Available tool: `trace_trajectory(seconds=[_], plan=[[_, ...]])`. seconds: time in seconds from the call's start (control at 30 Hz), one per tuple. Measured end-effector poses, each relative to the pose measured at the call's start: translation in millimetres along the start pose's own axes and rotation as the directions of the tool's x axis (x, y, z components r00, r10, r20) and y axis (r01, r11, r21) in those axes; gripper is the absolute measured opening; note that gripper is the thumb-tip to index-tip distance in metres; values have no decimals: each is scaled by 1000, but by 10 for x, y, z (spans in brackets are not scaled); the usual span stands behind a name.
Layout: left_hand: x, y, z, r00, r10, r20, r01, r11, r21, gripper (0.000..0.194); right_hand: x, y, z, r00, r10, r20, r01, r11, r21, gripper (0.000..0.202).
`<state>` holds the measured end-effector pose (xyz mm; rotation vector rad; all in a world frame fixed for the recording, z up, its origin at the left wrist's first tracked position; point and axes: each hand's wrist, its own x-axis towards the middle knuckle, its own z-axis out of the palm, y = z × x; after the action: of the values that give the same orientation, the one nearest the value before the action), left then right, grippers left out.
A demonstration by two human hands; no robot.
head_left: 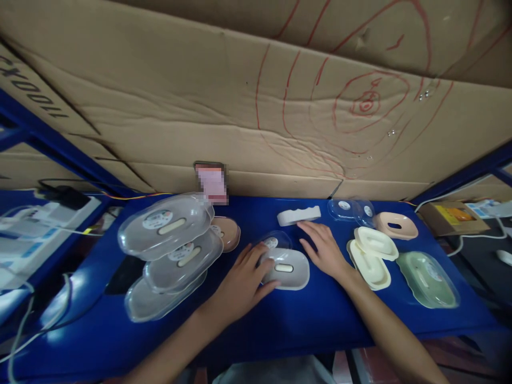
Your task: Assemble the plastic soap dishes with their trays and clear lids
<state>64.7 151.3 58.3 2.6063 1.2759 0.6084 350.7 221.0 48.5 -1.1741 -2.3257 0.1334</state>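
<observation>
On the blue table, my left hand [248, 272] rests with spread fingers at the left end of a grey oval dish [294, 274] that has a slot with a pale insert. Behind this dish lies a clear lid [282, 240] with a round label, partly covered by the dish and fingers. My right hand [325, 245] is held with its fingers apart, the fingertips close to the near edge of a white wavy-edged piece [299, 215]. Whether they touch it I cannot tell.
Grey dishes with clear lids [184, 261] are stacked at left, beside a peach one [228, 233]. At right are cream dishes [376, 244], a peach dish [396, 225], a green lidded dish [428, 280] and clear lids [344, 209]. Cardboard [180, 106] stands behind.
</observation>
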Motion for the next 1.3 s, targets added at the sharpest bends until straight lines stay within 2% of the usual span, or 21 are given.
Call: trace_trajectory(seconds=[0.07, 0.13, 0.2, 0.3, 0.37, 0.4, 0.5, 0.6, 0.7, 0.8, 0.87, 0.93, 0.97, 1.03, 1.1, 1.13, 1.2, 1.3], plan=[[86, -28, 27, 1000, -17, 15, 17, 1000, 26, 38, -13, -19, -41, 996, 38, -76, -35, 998, 43, 46], [130, -49, 75, 1000, -26, 18, 25, 998, 51, 50, -42, -26, -69, 996, 63, -69, -58, 996, 68, 45], [128, -66, 125, 999, -25, 19, 24, 998, 54, 58, -71, -22, -73, 998, 34, 44, -38, 995, 88, 44], [75, -81, 162, 999, 30, 38, -32, 999, 34, 76, -89, -16, -36, 971, -36, 237, 6, 992, 126, 44], [43, -80, 154, 992, 104, 66, -106, 994, 16, 75, -86, -24, -9, 957, -43, 288, 6, 992, 130, 44], [35, -76, 142, 988, 136, 74, -137, 990, 8, 67, -83, -32, -2, 957, -40, 287, 3, 992, 127, 43], [43, -57, 88, 982, 178, 69, -177, 984, -24, 35, -75, -65, -17, 973, -56, 224, 25, 990, 139, 41], [74, -37, 36, 977, 194, 84, -186, 978, -91, 19, -74, -102, -34, 987, -59, 152, 41, 992, 119, 46], [90, -11, 30, 976, 205, 74, -196, 973, -119, 14, -73, -122, 8, 996, 34, 83, -34, 999, 2, 53], [82, 12, 74, 979, 200, 38, -195, 974, -114, 12, -81, -101, 62, 986, 163, -22, -164, 981, -105, 56], [72, 7, 108, 982, 189, -18, -190, 976, -105, 12, -90, -65, 46, 960, 258, -106, -271, 954, -132, 58], [69, -25, 126, 981, 152, -117, -161, 984, -72, 13, -94, -31, -32, 937, 304, -174, -327, 938, -118, 57], [71, -50, 128, 978, 118, -172, -128, 991, -49, 14, -94, -26, -86, 939, 291, -184, -312, 945, -97, 54], [83, -109, 127, 962, 28, -270, -31, 1000, -5, 21, -94, -62, -196, 972, 192, -136, -196, 981, -17, 45], [102, -159, 135, 945, -53, -323, 63, 998, 20, 28, -103, -183, -262, 1000, 21, -24, -18, 995, 99, 33], [110, -173, 146, 940, -80, -331, 94, 995, 26, 31, -116, -277, -266, 997, -72, 40, 65, 986, 151, 27], [122, -179, 177, 943, -105, -316, 124, 991, 40, 37, -169, -515, -219, 957, -246, 153, 208, 951, 228, 24], [118, -145, 207, 949, -92, -300, 114, 992, 54, 42, -316, -876, -99, 859, -398, 323, 313, 906, 285, 47]])
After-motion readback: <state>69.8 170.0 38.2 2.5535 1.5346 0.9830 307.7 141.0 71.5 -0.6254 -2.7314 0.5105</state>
